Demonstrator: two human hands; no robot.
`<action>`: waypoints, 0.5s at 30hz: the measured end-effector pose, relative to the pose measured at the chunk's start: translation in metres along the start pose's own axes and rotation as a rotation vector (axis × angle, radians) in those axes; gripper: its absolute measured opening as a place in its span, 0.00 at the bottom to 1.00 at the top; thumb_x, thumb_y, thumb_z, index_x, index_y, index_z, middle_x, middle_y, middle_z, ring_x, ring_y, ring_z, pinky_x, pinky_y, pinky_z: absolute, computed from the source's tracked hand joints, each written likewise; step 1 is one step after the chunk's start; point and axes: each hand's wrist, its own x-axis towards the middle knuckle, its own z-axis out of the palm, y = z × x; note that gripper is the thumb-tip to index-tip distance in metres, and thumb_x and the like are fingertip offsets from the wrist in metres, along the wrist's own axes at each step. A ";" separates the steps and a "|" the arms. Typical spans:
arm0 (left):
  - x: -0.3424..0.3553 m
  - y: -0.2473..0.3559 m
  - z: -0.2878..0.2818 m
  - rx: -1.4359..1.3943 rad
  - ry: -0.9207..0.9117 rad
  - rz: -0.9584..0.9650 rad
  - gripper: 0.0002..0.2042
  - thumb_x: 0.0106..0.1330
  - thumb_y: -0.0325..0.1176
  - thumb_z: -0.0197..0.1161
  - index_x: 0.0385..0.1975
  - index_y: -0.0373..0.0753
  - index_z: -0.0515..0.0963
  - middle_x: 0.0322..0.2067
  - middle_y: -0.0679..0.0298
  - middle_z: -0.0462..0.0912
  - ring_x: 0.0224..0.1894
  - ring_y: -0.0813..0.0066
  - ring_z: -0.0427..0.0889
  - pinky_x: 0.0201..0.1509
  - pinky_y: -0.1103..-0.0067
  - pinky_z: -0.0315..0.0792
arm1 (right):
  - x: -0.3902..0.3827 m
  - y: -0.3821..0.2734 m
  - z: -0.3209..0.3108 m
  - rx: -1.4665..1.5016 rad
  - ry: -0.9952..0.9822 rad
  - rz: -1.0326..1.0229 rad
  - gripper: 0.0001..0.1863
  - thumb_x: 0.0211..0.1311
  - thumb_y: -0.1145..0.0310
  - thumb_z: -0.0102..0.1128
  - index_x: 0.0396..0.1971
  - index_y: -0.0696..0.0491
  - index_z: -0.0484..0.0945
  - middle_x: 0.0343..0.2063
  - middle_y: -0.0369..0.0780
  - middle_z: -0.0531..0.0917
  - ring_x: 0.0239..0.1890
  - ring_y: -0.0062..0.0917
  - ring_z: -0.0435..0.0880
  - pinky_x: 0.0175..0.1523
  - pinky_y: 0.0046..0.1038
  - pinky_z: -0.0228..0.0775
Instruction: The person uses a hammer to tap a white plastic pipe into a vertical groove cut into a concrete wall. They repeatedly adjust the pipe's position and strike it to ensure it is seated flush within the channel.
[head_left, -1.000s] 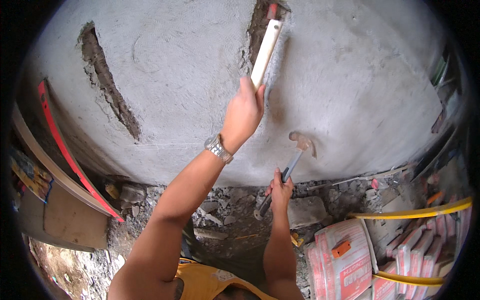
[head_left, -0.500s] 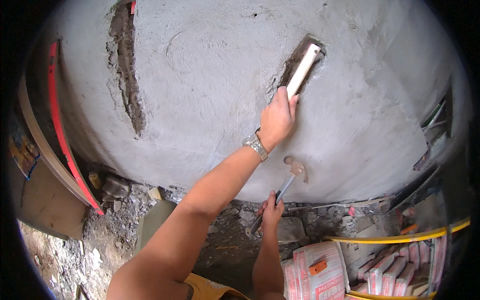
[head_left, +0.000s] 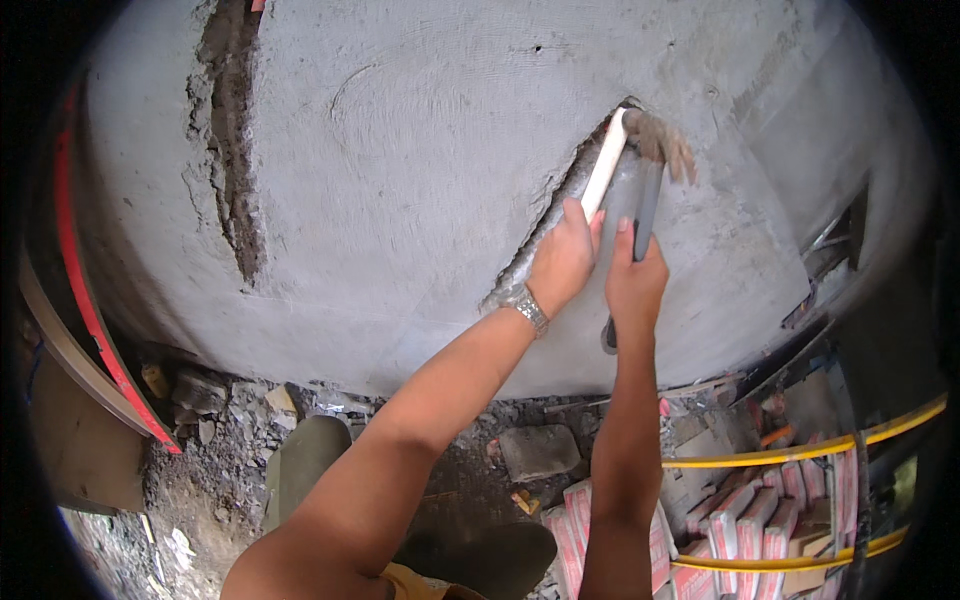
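My left hand (head_left: 563, 262), with a metal watch (head_left: 524, 306) on its wrist, is closed round the lower part of a slim white bar (head_left: 604, 168). The bar lies slanted along a chiselled slot (head_left: 552, 226) in the grey plastered wall (head_left: 400, 190). Just to the right, my right hand (head_left: 637, 288) grips a claw hammer (head_left: 648, 208) by its dark handle. The blurred hammer head is right at the bar's upper end; whether they touch I cannot tell. My fingers hide the bar's lower end.
A second rough groove (head_left: 232, 150) runs down the wall's left side. A red straightedge (head_left: 85, 290) leans at far left. Rubble (head_left: 240, 420) lies along the wall's foot. Stacked red-and-white packages (head_left: 755, 525) and yellow rails (head_left: 800, 450) stand at lower right.
My right hand has swung the hammer up from near the wall's base to the white bar's upper end. My left hand still holds the bar; the view has shifted slightly.
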 end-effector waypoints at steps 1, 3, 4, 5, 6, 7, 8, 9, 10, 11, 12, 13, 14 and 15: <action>-0.001 0.002 -0.001 0.001 -0.009 -0.013 0.19 0.80 0.44 0.52 0.40 0.32 0.60 0.18 0.40 0.78 0.22 0.34 0.80 0.22 0.50 0.73 | -0.006 -0.002 -0.001 0.044 0.019 0.038 0.20 0.76 0.57 0.57 0.36 0.63 0.80 0.24 0.45 0.84 0.27 0.30 0.84 0.35 0.34 0.73; 0.003 0.010 0.002 -0.012 -0.001 -0.007 0.18 0.80 0.43 0.52 0.40 0.32 0.60 0.17 0.40 0.78 0.21 0.34 0.80 0.22 0.50 0.72 | -0.010 -0.004 -0.009 0.123 0.070 0.090 0.21 0.76 0.56 0.57 0.36 0.62 0.80 0.24 0.46 0.84 0.28 0.30 0.83 0.36 0.34 0.74; 0.003 0.012 0.002 -0.014 0.010 0.004 0.18 0.79 0.43 0.53 0.39 0.32 0.61 0.17 0.41 0.78 0.21 0.35 0.80 0.21 0.50 0.72 | -0.005 -0.002 -0.006 0.099 0.115 0.002 0.21 0.76 0.55 0.57 0.36 0.62 0.80 0.23 0.45 0.84 0.27 0.29 0.82 0.36 0.34 0.73; -0.003 0.016 -0.001 -0.010 0.012 0.007 0.18 0.79 0.42 0.53 0.39 0.32 0.61 0.16 0.41 0.77 0.20 0.35 0.80 0.21 0.50 0.72 | -0.003 0.000 -0.001 0.074 0.156 -0.072 0.22 0.75 0.55 0.57 0.36 0.62 0.80 0.22 0.45 0.83 0.27 0.27 0.81 0.36 0.34 0.73; -0.004 0.018 -0.003 0.008 0.011 0.008 0.18 0.79 0.42 0.53 0.39 0.32 0.61 0.16 0.42 0.77 0.20 0.35 0.80 0.21 0.50 0.72 | -0.001 0.003 0.001 0.048 0.195 -0.147 0.22 0.75 0.54 0.57 0.35 0.62 0.80 0.22 0.44 0.83 0.26 0.26 0.80 0.35 0.34 0.72; -0.002 0.021 -0.004 0.026 0.010 0.010 0.18 0.79 0.42 0.53 0.38 0.32 0.61 0.16 0.42 0.77 0.20 0.36 0.80 0.21 0.50 0.72 | 0.002 0.006 -0.005 0.065 0.114 -0.035 0.22 0.76 0.54 0.57 0.35 0.62 0.80 0.21 0.43 0.82 0.26 0.25 0.78 0.35 0.33 0.71; -0.002 0.023 -0.016 0.067 0.007 0.011 0.17 0.79 0.42 0.54 0.38 0.32 0.62 0.16 0.42 0.78 0.20 0.36 0.80 0.21 0.50 0.73 | 0.002 -0.003 -0.010 0.104 0.026 0.087 0.23 0.76 0.54 0.57 0.35 0.62 0.80 0.20 0.41 0.81 0.25 0.24 0.77 0.34 0.33 0.71; -0.010 0.036 -0.022 0.046 -0.021 0.008 0.16 0.79 0.40 0.54 0.38 0.31 0.62 0.16 0.43 0.78 0.20 0.37 0.81 0.21 0.51 0.73 | 0.004 -0.005 -0.020 0.125 -0.048 0.205 0.23 0.76 0.53 0.57 0.35 0.62 0.80 0.20 0.40 0.80 0.25 0.23 0.76 0.34 0.32 0.70; -0.026 0.044 -0.026 0.053 -0.084 0.005 0.16 0.79 0.40 0.54 0.39 0.31 0.62 0.16 0.43 0.78 0.20 0.37 0.81 0.21 0.51 0.73 | -0.004 0.004 -0.024 0.140 -0.016 0.216 0.23 0.76 0.53 0.57 0.34 0.62 0.80 0.19 0.39 0.79 0.25 0.22 0.75 0.33 0.32 0.69; -0.043 0.052 -0.035 0.064 -0.140 0.009 0.16 0.79 0.39 0.54 0.39 0.31 0.62 0.16 0.43 0.78 0.20 0.37 0.81 0.21 0.51 0.74 | -0.016 0.010 -0.028 0.161 0.018 0.221 0.23 0.76 0.53 0.57 0.33 0.61 0.79 0.19 0.37 0.78 0.24 0.21 0.74 0.32 0.31 0.69; -0.051 0.053 -0.040 0.078 -0.189 0.011 0.15 0.79 0.39 0.54 0.39 0.31 0.63 0.16 0.43 0.78 0.20 0.37 0.81 0.21 0.51 0.74 | -0.028 0.015 -0.029 0.183 0.045 0.220 0.23 0.77 0.53 0.57 0.32 0.61 0.79 0.18 0.36 0.77 0.24 0.20 0.73 0.32 0.31 0.68; -0.053 0.050 -0.043 0.107 -0.153 0.042 0.15 0.79 0.39 0.54 0.39 0.31 0.63 0.17 0.43 0.78 0.20 0.37 0.81 0.22 0.52 0.74 | -0.040 0.018 -0.032 0.218 0.050 0.245 0.23 0.77 0.53 0.57 0.31 0.60 0.79 0.19 0.34 0.76 0.24 0.19 0.73 0.31 0.30 0.67; -0.054 0.046 -0.045 0.135 -0.114 0.074 0.15 0.79 0.38 0.54 0.40 0.32 0.63 0.18 0.43 0.79 0.21 0.37 0.81 0.22 0.52 0.74 | -0.052 0.019 -0.034 0.254 0.054 0.268 0.23 0.77 0.53 0.57 0.31 0.60 0.78 0.19 0.33 0.76 0.23 0.18 0.72 0.30 0.29 0.66; -0.055 0.042 -0.046 0.162 -0.076 0.105 0.14 0.79 0.38 0.54 0.40 0.32 0.63 0.19 0.42 0.79 0.21 0.37 0.81 0.23 0.52 0.74 | -0.061 0.020 -0.035 0.289 0.058 0.291 0.23 0.77 0.54 0.57 0.30 0.59 0.78 0.19 0.32 0.75 0.23 0.16 0.71 0.29 0.28 0.65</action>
